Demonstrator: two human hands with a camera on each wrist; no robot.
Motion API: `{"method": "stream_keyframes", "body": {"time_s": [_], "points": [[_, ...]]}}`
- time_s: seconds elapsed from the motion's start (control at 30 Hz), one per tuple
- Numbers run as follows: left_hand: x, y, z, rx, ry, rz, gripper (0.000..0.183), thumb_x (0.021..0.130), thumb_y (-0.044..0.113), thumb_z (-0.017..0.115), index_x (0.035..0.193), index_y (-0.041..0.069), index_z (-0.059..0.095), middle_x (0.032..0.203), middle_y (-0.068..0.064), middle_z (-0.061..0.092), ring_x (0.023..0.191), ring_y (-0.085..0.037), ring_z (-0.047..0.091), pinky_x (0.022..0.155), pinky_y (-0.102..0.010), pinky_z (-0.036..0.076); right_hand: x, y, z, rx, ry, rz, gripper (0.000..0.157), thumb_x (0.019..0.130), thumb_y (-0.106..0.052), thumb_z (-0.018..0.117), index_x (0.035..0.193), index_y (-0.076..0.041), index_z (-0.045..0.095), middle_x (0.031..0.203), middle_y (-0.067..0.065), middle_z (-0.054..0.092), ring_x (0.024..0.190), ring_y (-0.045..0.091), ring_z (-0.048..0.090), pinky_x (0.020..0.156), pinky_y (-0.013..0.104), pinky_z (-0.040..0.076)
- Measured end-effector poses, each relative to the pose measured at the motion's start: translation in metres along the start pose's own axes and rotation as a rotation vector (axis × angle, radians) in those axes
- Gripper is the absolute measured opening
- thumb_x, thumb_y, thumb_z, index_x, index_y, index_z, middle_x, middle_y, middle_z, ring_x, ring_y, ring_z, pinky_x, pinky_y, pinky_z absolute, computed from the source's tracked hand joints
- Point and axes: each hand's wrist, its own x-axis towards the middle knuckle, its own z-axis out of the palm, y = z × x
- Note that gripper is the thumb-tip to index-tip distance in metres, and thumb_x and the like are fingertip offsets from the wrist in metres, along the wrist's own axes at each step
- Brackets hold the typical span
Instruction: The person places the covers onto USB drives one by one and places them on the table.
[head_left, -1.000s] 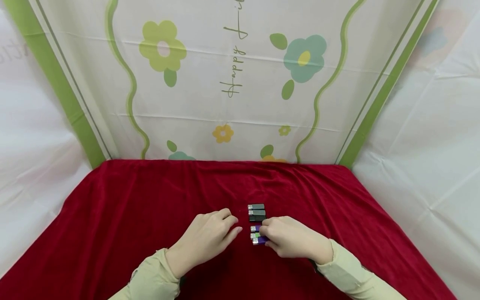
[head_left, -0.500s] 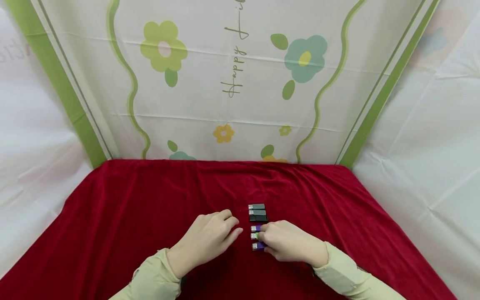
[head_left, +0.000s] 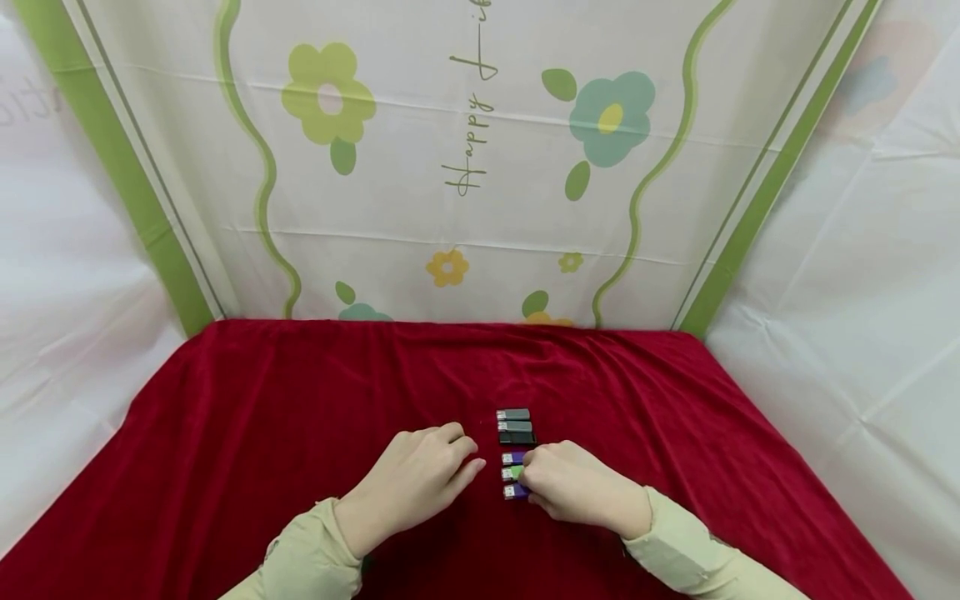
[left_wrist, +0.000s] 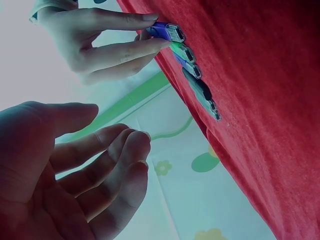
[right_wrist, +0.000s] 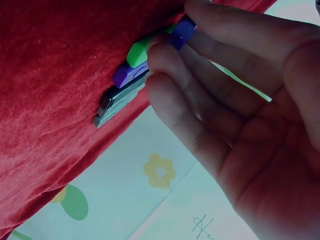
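In the head view my right hand pinches the nearest purple USB flash drive between thumb and fingers. Its metal plug points left. Just beyond it lie a green USB flash drive and another purple USB flash drive, their right ends hidden by my fingers. From the right wrist view, my fingertips also sit against the green drive. My left hand hovers to the left of the row, fingers loosely bent around nothing; the left wrist view shows its bare palm.
Farther back in the row are two grey USB flash drives and a black one. Wrinkled red cloth covers the table. A white printed curtain hangs behind it, with white sheets at both sides.
My right hand has drawn the nearest purple flash drive slightly toward me, leaving a gap from the green one. The black drive's right end has come into sight. My left hand stays nearly still.
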Motion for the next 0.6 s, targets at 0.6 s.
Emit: {"method": "stream_keyframes", "body": {"time_s": [0.6], "points": [[-0.006,0.000,0.006,-0.025,-0.041,-0.035,0.013,0.091,0.027,0.070,0.086,0.015,0.072,0.072,0.007,0.050,0.050,-0.002,0.039,0.043,-0.017,0.034,-0.014,-0.008,-0.011,0.048,0.053,0.115,0.023,0.079,-0.025,0.082,0.072,-0.016,0.062,0.073,-0.008,0.047,0.058,0.005,0.044,0.048,0.021,0.040]]}}
